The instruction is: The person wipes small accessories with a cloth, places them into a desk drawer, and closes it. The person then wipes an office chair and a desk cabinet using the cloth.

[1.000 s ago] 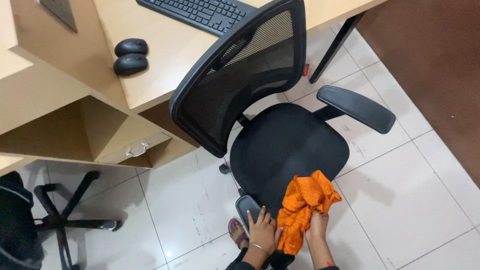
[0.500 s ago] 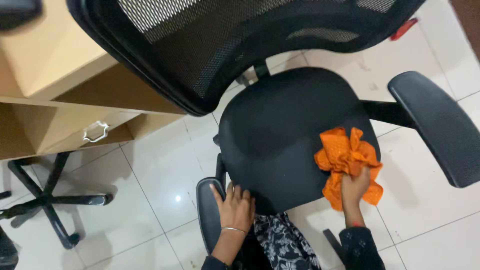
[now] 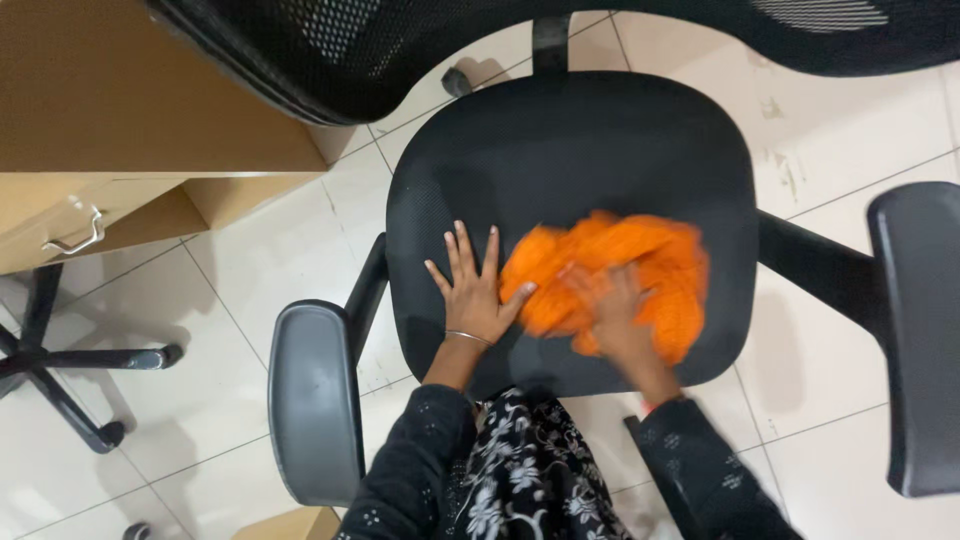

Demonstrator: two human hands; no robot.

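Looking down from the head camera, dark sleeves and a black-and-white floral garment [image 3: 530, 480] were seen at the bottom edge, nearest the wearer. Just beyond them, the left hand [image 3: 472, 290] was laid flat on the black office-chair seat [image 3: 570, 150], fingers spread and palm down, a thin bangle at the wrist; nothing was held in it. Just beside it, the right hand [image 3: 610, 305] was pressed onto an orange cloth [image 3: 640, 260], which was spread in a crumpled heap over the front middle of the seat; both were blurred, so whether the fingers were closed in the fabric or only pressed flat on it could not be told. The thumb of the left hand was seen touching or nearly touching the cloth's edge. The seat was flanked by two padded black armrests, one [image 3: 312, 400] at the near left and one [image 3: 915, 330] at the right, the latter joined to the seat by a black bar. Farther off, the mesh backrest [image 3: 330, 50] was seen across the top of the view. The chair was stood on a floor of glossy white tiles [image 3: 260, 250] marked with scuffs. At the far left, a light wooden desk unit [image 3: 130, 120] with a metal-handled drawer [image 3: 72, 235] was seen, and below it the black star base of a second chair [image 3: 60, 370].
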